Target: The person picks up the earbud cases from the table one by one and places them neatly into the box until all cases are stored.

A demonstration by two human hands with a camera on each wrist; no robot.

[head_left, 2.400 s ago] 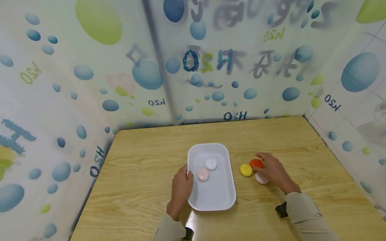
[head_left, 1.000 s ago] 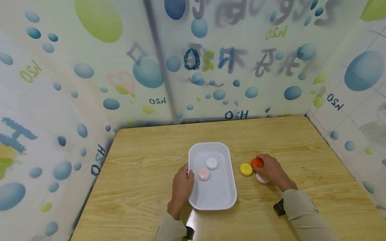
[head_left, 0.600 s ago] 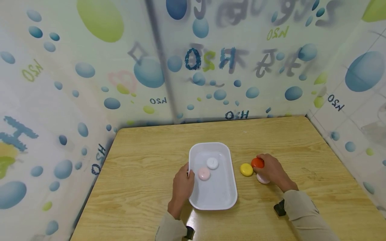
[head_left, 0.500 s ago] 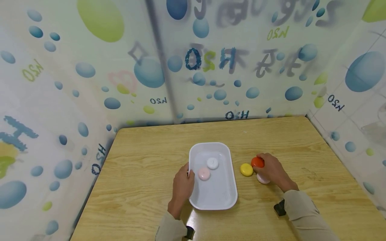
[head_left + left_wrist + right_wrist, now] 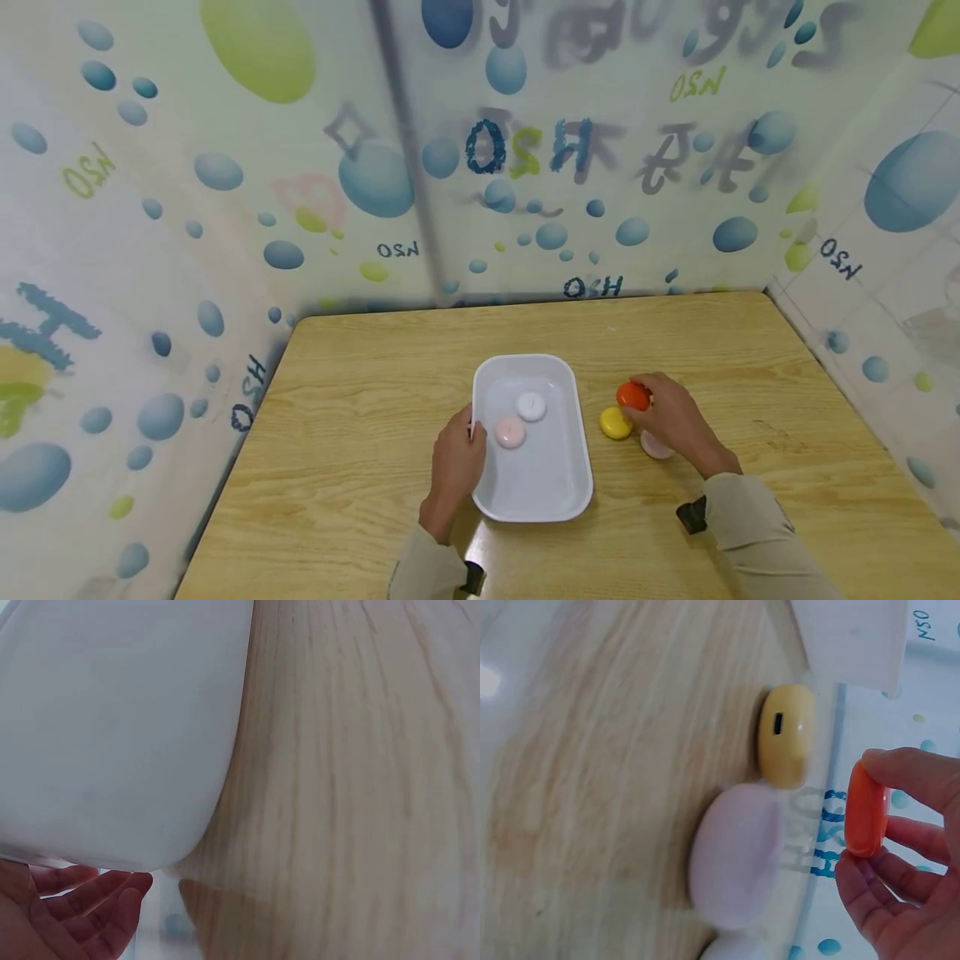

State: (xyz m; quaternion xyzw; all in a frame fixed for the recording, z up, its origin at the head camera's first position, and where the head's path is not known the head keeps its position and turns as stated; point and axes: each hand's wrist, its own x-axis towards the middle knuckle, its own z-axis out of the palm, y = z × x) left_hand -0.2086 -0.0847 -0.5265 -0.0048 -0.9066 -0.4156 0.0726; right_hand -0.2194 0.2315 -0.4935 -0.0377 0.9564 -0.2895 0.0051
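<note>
My right hand [image 5: 678,421] pinches a glossy red round disc [image 5: 633,397] between thumb and fingers. In the right wrist view this orange-red disc [image 5: 867,810] stands on edge, clear of the table. Close below it lie a yellow disc [image 5: 615,422], with a small dark slot in its side, and a pale pink disc [image 5: 657,445] partly under my hand. My left hand [image 5: 457,458] grips the left rim of a white rectangular tray [image 5: 536,492], thumb over the edge. Inside the tray sit a white disc [image 5: 532,407] and a pink disc [image 5: 510,432].
A wooden table [image 5: 360,417] bears everything. Patterned wall sheets [image 5: 517,208] rise at its back and sides. In the right wrist view another whitish rounded thing [image 5: 735,949] shows at the bottom edge, beside the pink disc.
My right hand closed on the red disc, and has now lifted it slightly up and left, away from the pink one. The left hand still holds the tray in place.
</note>
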